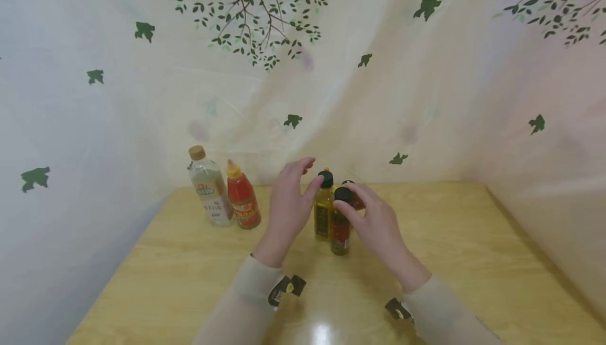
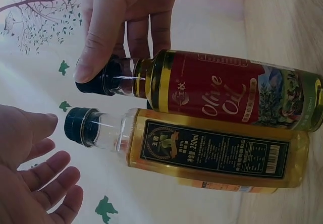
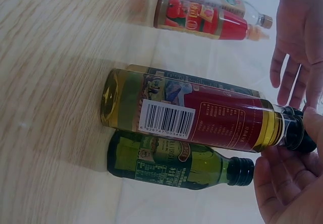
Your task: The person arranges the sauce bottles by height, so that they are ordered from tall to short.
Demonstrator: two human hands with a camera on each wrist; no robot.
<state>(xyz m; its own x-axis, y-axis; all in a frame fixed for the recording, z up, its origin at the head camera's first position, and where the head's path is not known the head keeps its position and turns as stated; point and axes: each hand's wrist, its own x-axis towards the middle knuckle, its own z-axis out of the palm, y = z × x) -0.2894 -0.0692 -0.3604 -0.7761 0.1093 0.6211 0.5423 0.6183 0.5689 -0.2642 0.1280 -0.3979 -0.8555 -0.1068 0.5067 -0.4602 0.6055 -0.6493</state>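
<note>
And it's the right grip (image 1: 379,220) doing the work here, thumb and fingers pinching the black cap of the red-labelled olive oil bottle (image 1: 340,232). That bottle is upright, out in front of the others near the middle of the table (image 1: 450,245); whether its base touches the wood, I can't tell. Across from it, the left grip (image 1: 290,200) is spread, fingers loose and holding nothing, its thumb close to the dark cap of the yellow oil bottle (image 2: 217,146). That one stands just beside the red-labelled bottle, its black label facing the left wrist camera. Look at the right wrist view: there's a green glass bottle (image 3: 171,161) on the other side, dark-capped and upright. Over to the person's left, well apart from this group, a red sauce bottle (image 1: 243,203) with a yellow nozzle stands next to a clear bottle (image 1: 210,192) with a brown cap. Behind it all hangs a pale cloth (image 1: 450,98), printed with leafy branches and dark green shapes. Pale sleeves (image 1: 246,297) reach in from below.
</note>
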